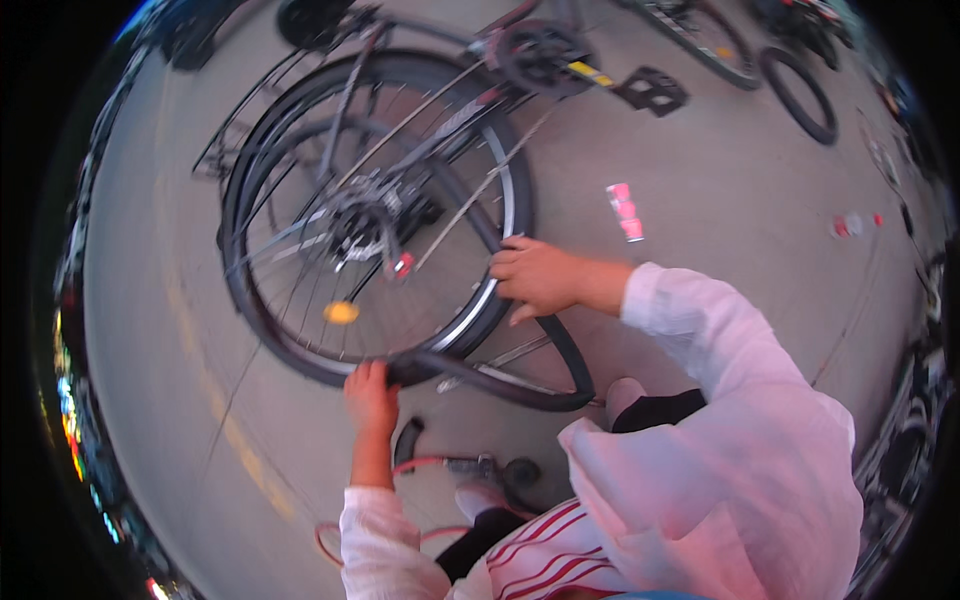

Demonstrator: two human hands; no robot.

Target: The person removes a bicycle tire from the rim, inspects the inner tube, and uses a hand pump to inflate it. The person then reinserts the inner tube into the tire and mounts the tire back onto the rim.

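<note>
A bicycle rear wheel (467,322), with its black tyre (300,358), fills the middle left. A dark inner tube (515,393) hangs partly out of the wheel, looping toward me below the tyre's right side. At the wheel's near edge my left hand (372,402) is closed on the tyre, close to where the tube meets it. My right hand (552,280) grips the wheel's right side, fingers over the tyre and thumb lower down. The tube passes right beside that hand, and its palm side is hidden.
Near my feet lie an inflator gun (485,466) and a red hose (325,545). A pedal (652,92) juts out at the far side. Beyond are a pink-and-white strip (625,212), a clear bottle (848,225), a loose tyre (797,97) and another bicycle wheel (700,40).
</note>
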